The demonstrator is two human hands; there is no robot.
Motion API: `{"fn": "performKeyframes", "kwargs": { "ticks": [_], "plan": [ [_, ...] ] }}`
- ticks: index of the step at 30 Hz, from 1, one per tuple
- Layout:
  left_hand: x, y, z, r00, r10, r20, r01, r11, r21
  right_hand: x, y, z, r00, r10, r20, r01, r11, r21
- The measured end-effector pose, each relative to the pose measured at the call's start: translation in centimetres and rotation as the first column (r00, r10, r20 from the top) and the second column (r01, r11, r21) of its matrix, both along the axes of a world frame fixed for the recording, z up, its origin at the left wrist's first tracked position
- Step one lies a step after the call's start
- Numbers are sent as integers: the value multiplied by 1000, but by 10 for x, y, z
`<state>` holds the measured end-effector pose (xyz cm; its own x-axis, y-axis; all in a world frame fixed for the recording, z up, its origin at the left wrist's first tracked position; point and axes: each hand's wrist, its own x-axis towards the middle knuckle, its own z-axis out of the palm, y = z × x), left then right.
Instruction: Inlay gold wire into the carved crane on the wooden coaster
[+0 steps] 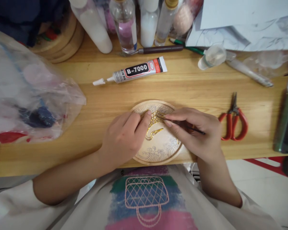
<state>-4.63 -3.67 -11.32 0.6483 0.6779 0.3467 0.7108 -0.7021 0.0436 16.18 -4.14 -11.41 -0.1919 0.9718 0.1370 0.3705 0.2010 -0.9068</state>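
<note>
A round wooden board [166,145] with a raised rim lies near the table's front edge, printed with wave lines. Gold wire outlines [155,133] form a curved bird-like neck and beak, with a scale-like mesh above them. My left hand [124,137] covers the board's left side, fingers bent over it and one fingertip pressing beside the gold mesh. In my right hand [196,127] dark thin tweezers [175,120] are pinched, their tips at the mesh close to that fingertip. The undersides of my left fingers are hidden.
A B-7000 glue tube [139,70] lies behind the board. Red-handled pliers [234,123] rest to the right. Bottles [124,30], a dark-handled tool [160,49] and papers [230,35] line the back. A plastic bag [62,95] is at left, a green-edged dark object [286,121] at right.
</note>
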Motion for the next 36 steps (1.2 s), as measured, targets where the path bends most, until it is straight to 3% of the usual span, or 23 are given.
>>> {"fn": "performKeyframes", "kwargs": {
  "ticks": [16,36],
  "plan": [
    [0,-1,-3,999,17,32,-17,1000,3,0,0,-1,1000,-8,-3,8,1000,-9],
    [0,-3,-1,999,-6,-40,7,1000,26,-1,0,2,1000,-13,19,13,1000,-16]
  ]
}}
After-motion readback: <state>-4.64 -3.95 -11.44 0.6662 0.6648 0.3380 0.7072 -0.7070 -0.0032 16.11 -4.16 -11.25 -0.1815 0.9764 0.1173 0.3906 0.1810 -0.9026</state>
